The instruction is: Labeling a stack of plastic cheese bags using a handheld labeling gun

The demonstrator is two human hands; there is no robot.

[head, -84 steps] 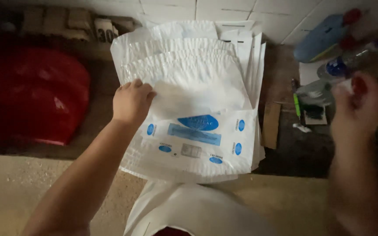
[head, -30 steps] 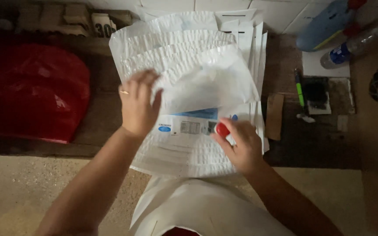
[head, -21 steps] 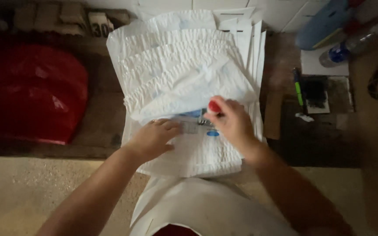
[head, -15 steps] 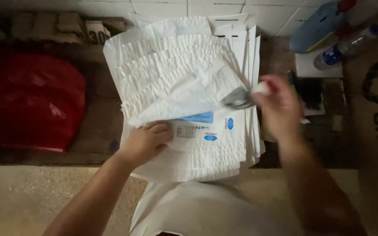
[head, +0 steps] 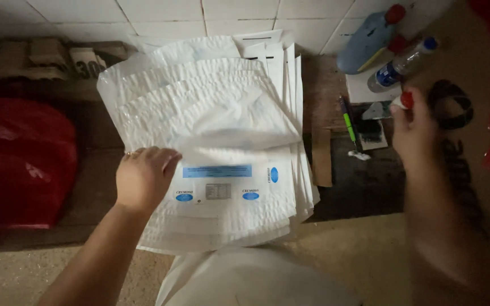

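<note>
Bags of white plastic lie stacked on the floor, under the left hand, whose fingers press flat on the top one. Right hand, blurred, pinches a small red-capped thing beside bottles.

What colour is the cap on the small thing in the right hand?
Red, on a white body, seen in the head view.
</note>
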